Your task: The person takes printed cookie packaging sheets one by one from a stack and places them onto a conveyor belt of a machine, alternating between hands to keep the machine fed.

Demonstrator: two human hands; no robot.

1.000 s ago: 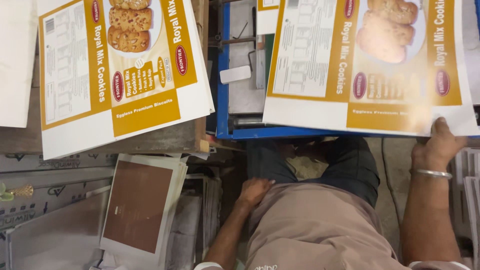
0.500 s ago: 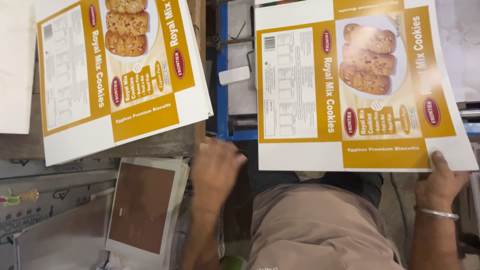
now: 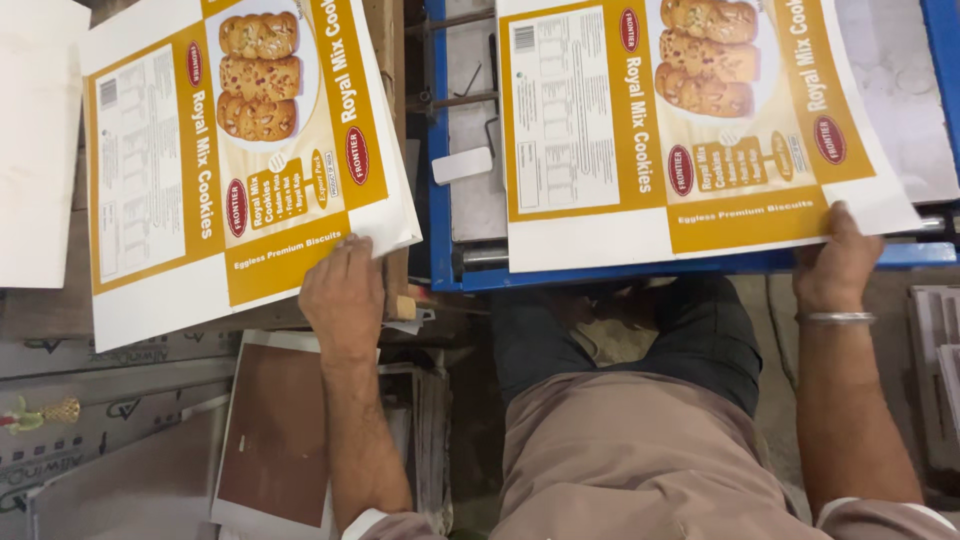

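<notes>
the left hand (image 3: 343, 290) grasps the near corner of the top printed sheet (image 3: 235, 150) on the stack at the left. the right hand (image 3: 835, 268) grips the near edge of a second printed sheet (image 3: 690, 130), which lies on the blue machine table (image 3: 440, 200).

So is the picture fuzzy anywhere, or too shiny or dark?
Head view: mostly sharp, with both printed cookie sheets crisp, the one under the left hand and the one held by the right hand. The white margins and the metal plate look a bit washed out by bright light. The gap between the blue frame and the lap is dim and shadowed. No strong blur shows.
</notes>
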